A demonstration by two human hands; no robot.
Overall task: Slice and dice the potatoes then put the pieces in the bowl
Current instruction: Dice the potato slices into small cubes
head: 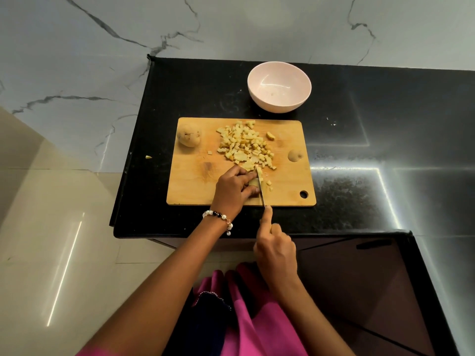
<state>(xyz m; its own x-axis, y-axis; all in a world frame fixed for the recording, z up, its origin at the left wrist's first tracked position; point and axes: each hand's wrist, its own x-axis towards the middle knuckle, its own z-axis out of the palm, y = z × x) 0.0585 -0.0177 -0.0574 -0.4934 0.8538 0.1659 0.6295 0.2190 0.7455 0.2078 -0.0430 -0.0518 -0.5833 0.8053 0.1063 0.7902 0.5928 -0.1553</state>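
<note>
On board | knife tip pointing away | left hand gripping potato | right hand gripping knife

The knife handle is buried in the right hand — the potato piece mostly under the left hand's fingers.

Left hand steadies potato piece; right hand holds knife.
</note>
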